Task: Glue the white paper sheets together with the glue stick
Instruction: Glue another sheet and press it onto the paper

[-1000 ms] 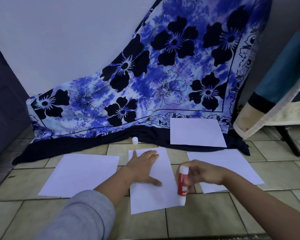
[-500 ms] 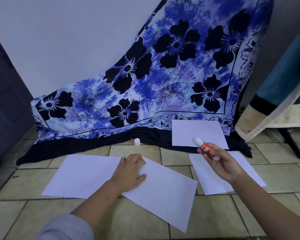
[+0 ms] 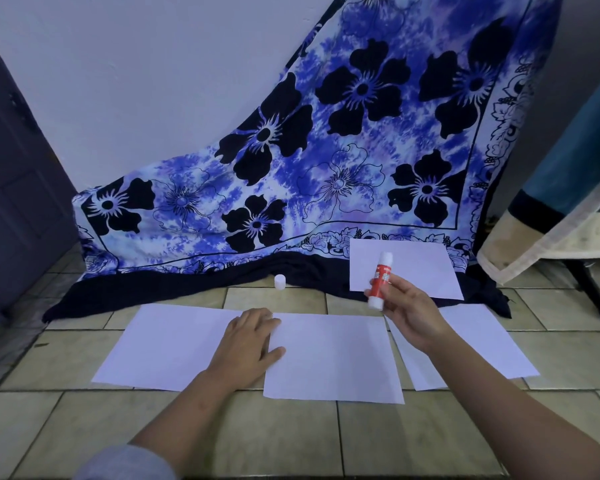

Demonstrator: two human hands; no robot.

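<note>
— The middle sheet has swung square, alongside the left sheet on the tiled floor.
— The left hand presses it with straight fingers. The right hand has its fingers clamped round the glue stick, with the floral cloth behind.

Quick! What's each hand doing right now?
Left hand: open, pressing flat on the paper.
Right hand: holding the glue stick.
</note>
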